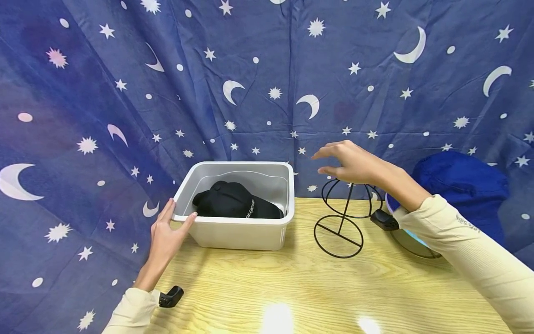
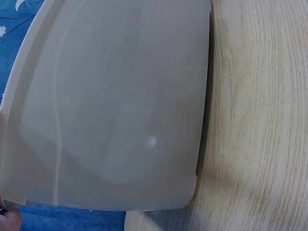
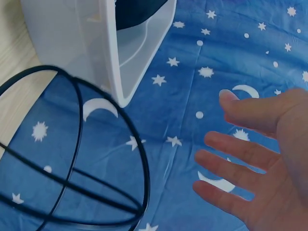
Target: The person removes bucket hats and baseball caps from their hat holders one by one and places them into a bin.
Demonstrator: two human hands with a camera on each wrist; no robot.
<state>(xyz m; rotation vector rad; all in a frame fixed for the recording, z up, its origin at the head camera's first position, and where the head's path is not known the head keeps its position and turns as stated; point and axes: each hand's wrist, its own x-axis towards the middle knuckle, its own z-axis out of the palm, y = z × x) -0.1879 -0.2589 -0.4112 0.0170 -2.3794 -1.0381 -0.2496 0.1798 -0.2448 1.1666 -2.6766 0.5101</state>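
Note:
My left hand [image 1: 164, 236] touches the near left corner of a pale grey plastic bin [image 1: 239, 234], its fingers at the left rim and its thumb at the front. A black cap [image 1: 229, 199] with white lettering on its brim lies inside the bin. My right hand [image 1: 348, 160] is raised above a black wire hat stand [image 1: 339, 234], fingers spread and holding nothing. In the right wrist view the stand's curved wires [image 3: 144, 163] are apart from the hand [image 3: 269, 159]. The bin's front wall [image 2: 120, 106] fills most of the left wrist view.
A blue cap [image 1: 460, 185] sits at the right behind my right forearm, over a partly hidden round form. A blue curtain [image 1: 267, 83] with moons and stars hangs behind the wooden table [image 1: 250, 278].

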